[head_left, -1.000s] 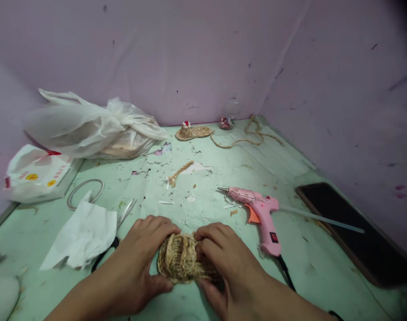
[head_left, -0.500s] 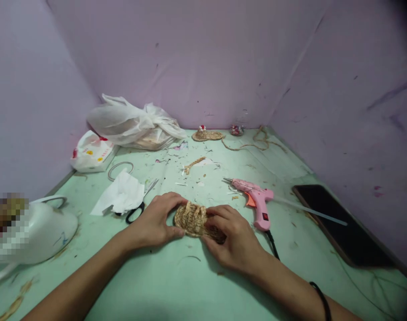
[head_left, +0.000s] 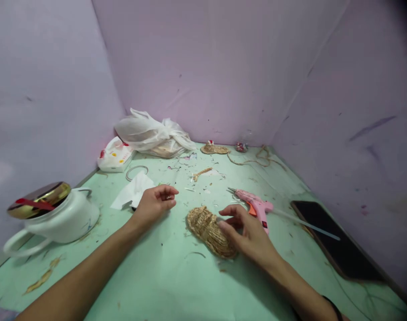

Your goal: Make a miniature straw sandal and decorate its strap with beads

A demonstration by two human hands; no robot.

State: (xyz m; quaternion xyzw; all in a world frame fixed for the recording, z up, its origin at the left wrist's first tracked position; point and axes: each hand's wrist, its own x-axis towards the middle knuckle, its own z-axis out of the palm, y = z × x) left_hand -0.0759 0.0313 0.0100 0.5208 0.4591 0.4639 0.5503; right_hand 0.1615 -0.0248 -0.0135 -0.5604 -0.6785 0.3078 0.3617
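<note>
A small woven straw slipper point(head_left: 210, 232) lies on the green table, turned slantwise, with a raised band near its far end. Just right of it hovers my right hand point(head_left: 248, 229), fingers curved and apart, overlapping the slipper's edge in view; whether they touch it I cannot tell. My left hand point(head_left: 156, 203) has its thumb and fingers apart, away from the slipper and beside a crumpled white tissue point(head_left: 134, 189). The scissors are almost wholly hidden behind that hand. A pink glue gun point(head_left: 253, 203) with a long glue stick lies beyond my right hand.
At the back sit a tied white plastic bag point(head_left: 156, 136), a second straw slipper point(head_left: 215, 150), a bead container point(head_left: 241, 147) and loose cord point(head_left: 263, 156). A phone point(head_left: 337, 240) lies right; a white pot point(head_left: 69, 220) stands left. Straw scraps point(head_left: 201, 174) lie mid-table.
My left hand has let go of the slipper and moved up and left. The right hand has loosened from it. The slipper now lies slantwise, and the view has shifted left.
</note>
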